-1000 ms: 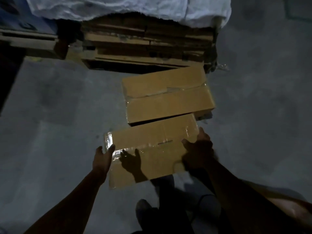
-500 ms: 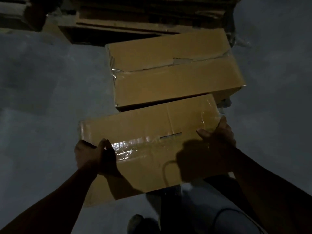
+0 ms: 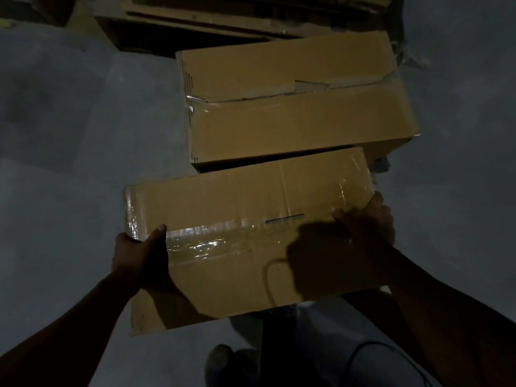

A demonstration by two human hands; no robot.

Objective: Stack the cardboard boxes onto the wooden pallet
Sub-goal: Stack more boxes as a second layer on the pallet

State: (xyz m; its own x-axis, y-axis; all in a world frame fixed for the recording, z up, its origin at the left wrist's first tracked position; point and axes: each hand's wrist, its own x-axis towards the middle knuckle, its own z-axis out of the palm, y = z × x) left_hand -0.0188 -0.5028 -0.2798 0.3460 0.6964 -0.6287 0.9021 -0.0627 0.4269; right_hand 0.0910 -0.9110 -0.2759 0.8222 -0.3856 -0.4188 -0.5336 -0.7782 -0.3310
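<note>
— What's nearest you?

— Your shoe (image 3: 220,364) on the grey floor (image 3: 69,163), just on your side of the taped box (image 3: 245,247), and a thin dark cable (image 3: 391,356) looping across your trouser leg beside it.

— And your hands?

— Both are on the taped box. Your left hand (image 3: 141,258) grips its left end, thumb up on the top face, the other fingers curled out of sight round the side. Your right hand (image 3: 368,224) grips the right end, thumb on top and fingers wrapped round the corner.

— Where's the box itself?

— Held between your hands, tilted, its shiny tape across the top. Whether its near bottom edge touches the floor, you cannot tell.

— Beyond it?

— A second box (image 3: 296,107) sits just behind the taped box, touching or nearly so, its top flap torn along the seam.

— And the pallet?

— The wooden pallet (image 3: 201,26) lies behind the second box, dim, with flat cardboard layered on it.
</note>
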